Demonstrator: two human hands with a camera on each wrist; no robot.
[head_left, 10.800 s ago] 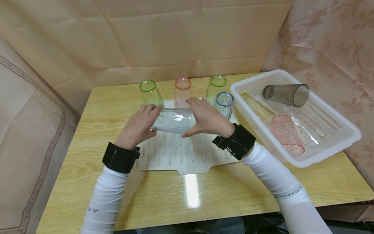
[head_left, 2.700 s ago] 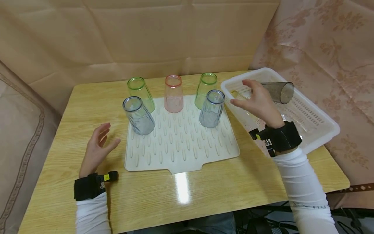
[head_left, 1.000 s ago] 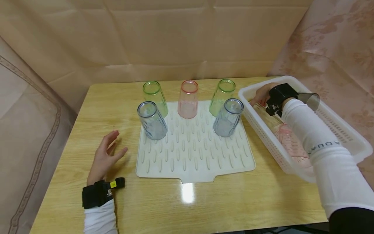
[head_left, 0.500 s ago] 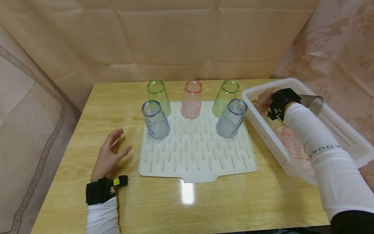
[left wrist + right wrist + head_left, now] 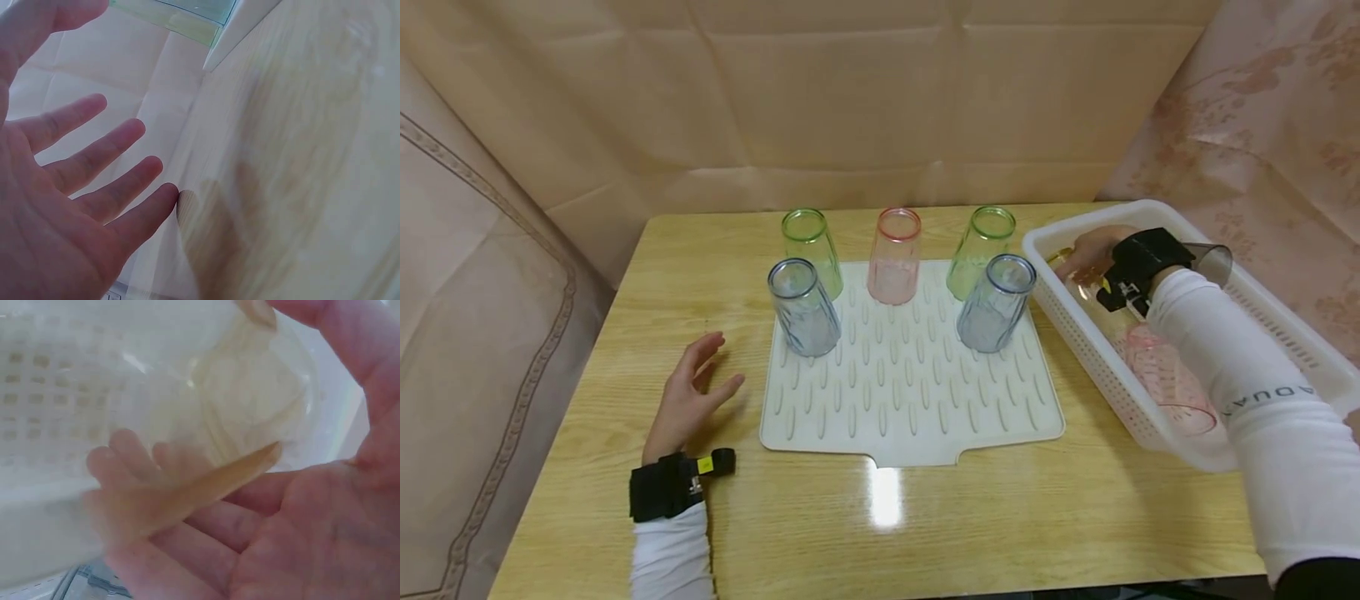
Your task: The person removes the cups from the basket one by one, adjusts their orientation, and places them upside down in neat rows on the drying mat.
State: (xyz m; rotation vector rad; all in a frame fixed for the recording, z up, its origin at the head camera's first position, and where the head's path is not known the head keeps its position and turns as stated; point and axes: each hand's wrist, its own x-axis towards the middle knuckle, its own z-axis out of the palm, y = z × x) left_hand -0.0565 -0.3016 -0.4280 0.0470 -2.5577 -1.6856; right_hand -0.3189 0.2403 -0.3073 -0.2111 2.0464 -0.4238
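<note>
Inside the white basket (image 5: 1078, 346), my right hand (image 5: 1093, 252) grips a yellow-tinted glass (image 5: 256, 387). Its curled fingers show through the clear wall in the right wrist view, while in the head view the wrist band and sleeve hide much of the glass. My left hand (image 5: 688, 400) hovers low over the table left of the white ridged mat (image 5: 910, 408), fingers spread and holding nothing. On the mat stand two blue glasses, one left (image 5: 805, 312) and one right (image 5: 996, 308), with a pink glass (image 5: 895, 258) between two green glasses (image 5: 812, 246) behind.
A pink glass (image 5: 1172, 379) lies in the near part of the basket, and a grey glass (image 5: 1216, 265) leans at its far side, partly behind my right wrist. A beige cloth (image 5: 850, 100) hangs behind the wooden table (image 5: 805, 525).
Earlier, both hands held a clear bluish glass over the mat; a blue glass now stands at its left. My right hand has gone into the basket and taken hold of the yellow-tinted glass.
</note>
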